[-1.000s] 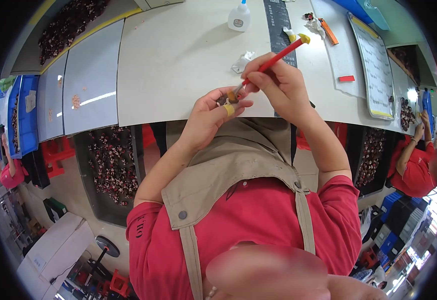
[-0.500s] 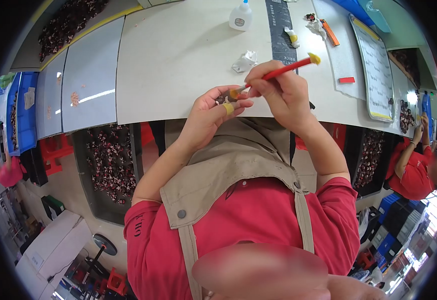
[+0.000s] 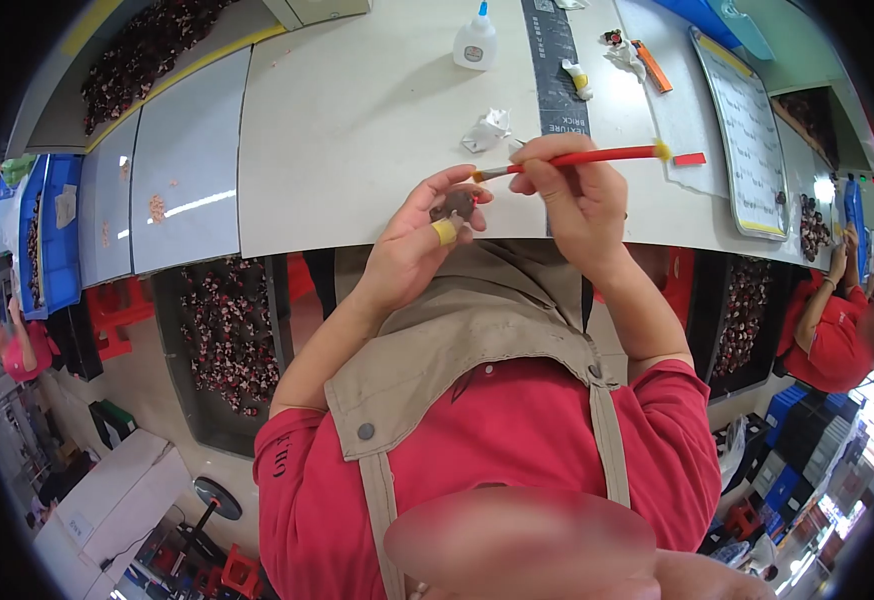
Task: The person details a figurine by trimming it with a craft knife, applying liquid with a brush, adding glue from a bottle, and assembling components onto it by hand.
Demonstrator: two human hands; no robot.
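Note:
Near the table's front edge, my left hand [image 3: 419, 238] is closed around a small dark brown figurine [image 3: 454, 206] with some red and pale parts; its exact kind is too small to make out. Yellow tape wraps one finger of that hand. My right hand [image 3: 579, 200] pinches a red-handled paintbrush [image 3: 607, 155] held nearly level. The brush's metal collar and bristles point left, just above the figurine and close to my left fingertips. Beyond my hands lies a crumpled white tissue [image 3: 487, 130].
A white squeeze bottle [image 3: 475, 42] with a blue tip stands farther back. To the right are an orange cutter knife [image 3: 654, 66], a red strip [image 3: 690, 159] and a framed sheet [image 3: 742, 135]. Bins of small dark red pieces [image 3: 225, 340] flank my lap. A co-worker [image 3: 837, 330] sits at far right.
The paintbrush has lifted off the figurine and turned closer to level. My left hand has turned the figurine, so its round brown side now shows.

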